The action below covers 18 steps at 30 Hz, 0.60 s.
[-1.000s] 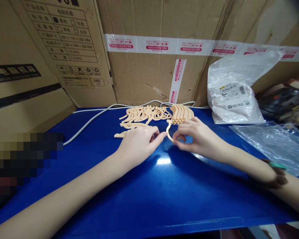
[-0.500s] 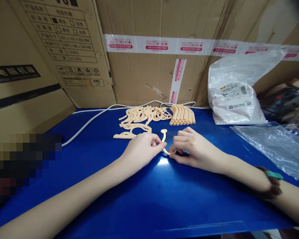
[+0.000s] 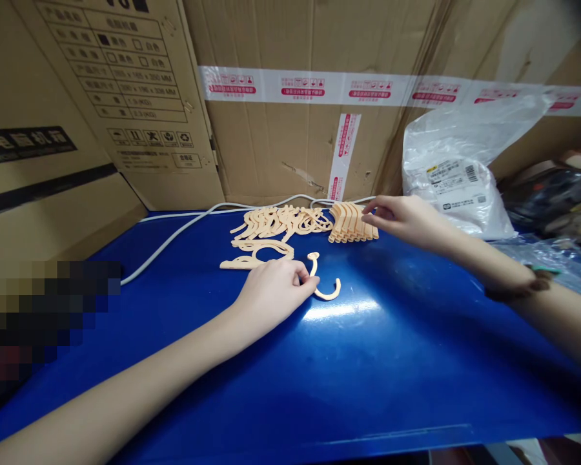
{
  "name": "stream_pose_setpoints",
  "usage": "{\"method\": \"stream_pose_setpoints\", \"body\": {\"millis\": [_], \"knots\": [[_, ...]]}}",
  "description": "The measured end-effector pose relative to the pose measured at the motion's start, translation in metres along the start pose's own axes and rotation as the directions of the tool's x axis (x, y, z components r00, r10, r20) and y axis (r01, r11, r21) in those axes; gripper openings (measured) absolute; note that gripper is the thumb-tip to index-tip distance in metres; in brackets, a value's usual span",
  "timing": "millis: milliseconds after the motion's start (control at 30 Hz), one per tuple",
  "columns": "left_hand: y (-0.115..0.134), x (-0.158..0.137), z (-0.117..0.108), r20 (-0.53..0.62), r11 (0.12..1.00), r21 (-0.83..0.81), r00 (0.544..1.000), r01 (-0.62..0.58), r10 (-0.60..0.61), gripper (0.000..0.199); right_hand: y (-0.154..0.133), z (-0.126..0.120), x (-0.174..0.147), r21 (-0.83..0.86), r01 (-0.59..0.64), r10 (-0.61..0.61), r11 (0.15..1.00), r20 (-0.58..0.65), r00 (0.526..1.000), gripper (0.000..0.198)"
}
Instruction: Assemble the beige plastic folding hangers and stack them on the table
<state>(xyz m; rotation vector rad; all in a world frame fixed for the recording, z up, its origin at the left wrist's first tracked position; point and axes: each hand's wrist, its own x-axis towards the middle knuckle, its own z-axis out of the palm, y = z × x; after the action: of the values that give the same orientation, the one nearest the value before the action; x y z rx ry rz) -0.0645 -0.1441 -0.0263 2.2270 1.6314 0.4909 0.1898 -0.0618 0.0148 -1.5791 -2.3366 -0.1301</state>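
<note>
hook (image 3: 326,298), pinched by its stem (image 3: 314,268), curves rightward from the left grip (image 3: 277,285).

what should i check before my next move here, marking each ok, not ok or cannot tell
1. Left grip on the hook: ok, it pinches the shaft between the round head and the curve.
2. Hook's curved end untouched by either hand: ok, it points away from the person.
3. Right grip touching the row: cannot tell, fingertips are at its right side but contact is unclear.
4. Row in order: ok, its pieces lie side by side.
5. Pile sorted piece by piece: not ok, the pieces overlap.
6. Bag apart from the hook: ok, it stands well to the right.
</note>
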Motion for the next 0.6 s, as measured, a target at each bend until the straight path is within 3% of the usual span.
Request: {"method": "stream_pose_setpoints", "body": {"millis": [133, 233, 433, 600], "knots": [[-0.001, 0.0, 0.001, -0.003, 0.998, 0.045, 0.999, -0.035, 0.035, 0.027, 0.04, 0.013, 0.022, -0.09, -0.183, 0.191, 0.979, 0.088, 0.978, 0.031], [-0.001, -0.001, 0.002, 0.003, 0.997, 0.061, 0.998, -0.056, 0.056, 0.026, 0.056, 0.027, 0.028, -0.104, -0.234, 0.245, 0.967, 0.106, 0.964, 0.032], [-0.002, -0.001, 0.002, 0.004, 0.995, 0.073, 0.998, -0.061, 0.061, 0.024, 0.061, 0.041, 0.026, -0.103, -0.254, 0.267, 0.962, 0.153, 0.951, 0.048], [-0.003, -0.001, 0.002, 0.007, 0.995, 0.073, 0.998, -0.068, 0.068, 0.024, 0.059, 0.038, 0.019, -0.1, -0.229, 0.244, 0.968, 0.191, 0.951, 0.048]]}}
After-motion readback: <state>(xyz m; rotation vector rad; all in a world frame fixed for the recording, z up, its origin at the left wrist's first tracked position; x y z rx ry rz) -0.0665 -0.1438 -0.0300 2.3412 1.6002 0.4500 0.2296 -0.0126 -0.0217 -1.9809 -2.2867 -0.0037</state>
